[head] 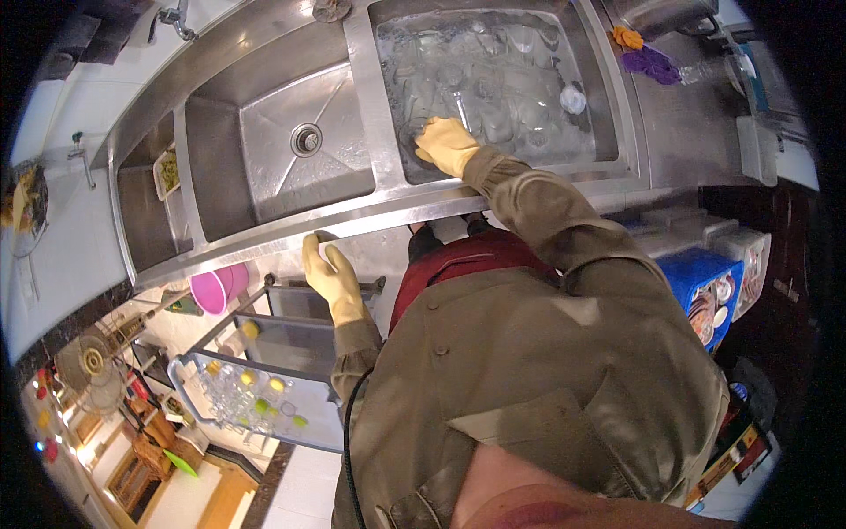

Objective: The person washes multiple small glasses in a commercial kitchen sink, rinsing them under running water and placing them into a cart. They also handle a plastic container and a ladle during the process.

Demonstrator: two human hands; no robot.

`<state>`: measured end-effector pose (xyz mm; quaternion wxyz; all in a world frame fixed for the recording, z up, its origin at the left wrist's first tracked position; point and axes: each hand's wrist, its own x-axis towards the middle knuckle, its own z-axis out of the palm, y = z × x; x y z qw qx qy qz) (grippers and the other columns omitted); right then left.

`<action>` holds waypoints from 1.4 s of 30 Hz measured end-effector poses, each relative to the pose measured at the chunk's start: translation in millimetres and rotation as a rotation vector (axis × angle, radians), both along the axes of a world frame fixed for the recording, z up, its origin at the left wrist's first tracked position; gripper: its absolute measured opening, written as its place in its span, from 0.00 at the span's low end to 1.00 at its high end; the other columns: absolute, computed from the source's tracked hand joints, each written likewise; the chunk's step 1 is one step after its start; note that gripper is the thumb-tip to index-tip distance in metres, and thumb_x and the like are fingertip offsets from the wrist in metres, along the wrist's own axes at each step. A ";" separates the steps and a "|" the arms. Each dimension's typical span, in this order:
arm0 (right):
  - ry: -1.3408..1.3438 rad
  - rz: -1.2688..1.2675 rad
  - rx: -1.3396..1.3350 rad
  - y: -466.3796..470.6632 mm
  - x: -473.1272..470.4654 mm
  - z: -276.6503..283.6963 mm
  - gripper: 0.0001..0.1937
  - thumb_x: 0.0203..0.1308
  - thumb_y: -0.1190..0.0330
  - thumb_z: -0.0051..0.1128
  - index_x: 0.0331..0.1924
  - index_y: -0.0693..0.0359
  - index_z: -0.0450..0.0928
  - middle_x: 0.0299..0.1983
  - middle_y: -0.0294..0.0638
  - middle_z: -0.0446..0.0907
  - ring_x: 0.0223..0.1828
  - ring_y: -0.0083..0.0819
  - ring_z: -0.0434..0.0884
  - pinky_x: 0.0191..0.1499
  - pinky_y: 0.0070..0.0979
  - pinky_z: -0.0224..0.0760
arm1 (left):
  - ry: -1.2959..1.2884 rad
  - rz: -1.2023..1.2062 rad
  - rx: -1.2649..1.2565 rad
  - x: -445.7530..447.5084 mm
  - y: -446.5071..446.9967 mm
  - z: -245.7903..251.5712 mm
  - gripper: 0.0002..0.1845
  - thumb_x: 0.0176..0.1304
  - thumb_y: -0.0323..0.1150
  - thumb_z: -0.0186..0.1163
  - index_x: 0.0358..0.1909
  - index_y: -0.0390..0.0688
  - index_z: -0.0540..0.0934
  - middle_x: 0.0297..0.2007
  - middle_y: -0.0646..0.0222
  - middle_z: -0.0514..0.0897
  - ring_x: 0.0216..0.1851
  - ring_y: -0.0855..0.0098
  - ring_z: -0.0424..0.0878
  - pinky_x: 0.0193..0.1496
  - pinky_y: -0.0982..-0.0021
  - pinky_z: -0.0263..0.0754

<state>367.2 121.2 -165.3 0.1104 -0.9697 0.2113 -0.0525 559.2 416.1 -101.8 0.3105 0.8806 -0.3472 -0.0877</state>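
Observation:
My right hand [447, 143], in a pale yellow rubber glove, is at the near left corner of the water-filled stainless steel sink basin [607, 125]. Its fingers are curled; whether they grip anything is hidden. Clear glassware [489, 86] lies crowded under the water beside and beyond it. Toward the basin's right side floats a small whitish object [572, 99], too blurred to name. My left hand [332, 278], gloved the same way, hovers by the sink's front edge [317, 230] with fingers apart and nothing in them.
Left of the water lies a drained basin [277, 178] with a strainer drain [306, 139]. A narrow basin farther left holds a white container [166, 173]. Purple and orange cloths [651, 65] lie on the right counter. Below left stand a pink bucket [218, 291] and a cart [310, 416] bearing glasses.

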 end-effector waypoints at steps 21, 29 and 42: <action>0.526 0.534 0.025 -10.9 46.7 -84.2 0.09 0.60 0.67 0.64 0.40 0.53 0.94 0.41 0.42 0.92 0.44 0.44 0.91 0.43 0.45 0.84 | -0.148 0.411 0.050 -180.8 133.7 -27.8 0.12 0.74 0.22 0.53 0.52 0.31 0.82 0.50 0.55 0.86 0.48 0.64 0.82 0.55 0.65 0.76; 0.108 0.101 0.175 -19.8 13.3 -12.0 0.06 0.58 0.71 0.62 0.36 0.61 0.89 0.40 0.58 0.88 0.45 0.55 0.89 0.47 0.47 0.83 | 0.006 0.408 -0.069 -175.6 110.2 -4.3 0.08 0.75 0.22 0.52 0.46 0.29 0.80 0.38 0.62 0.80 0.38 0.69 0.72 0.44 0.68 0.71; 0.104 -0.576 0.474 -72.6 -70.6 -69.3 0.21 0.74 0.64 0.49 0.66 0.63 0.77 0.64 0.62 0.79 0.67 0.58 0.78 0.69 0.49 0.72 | 0.098 0.413 0.128 -178.9 145.6 -28.7 0.15 0.74 0.24 0.54 0.57 0.32 0.84 0.56 0.44 0.86 0.56 0.49 0.85 0.59 0.59 0.78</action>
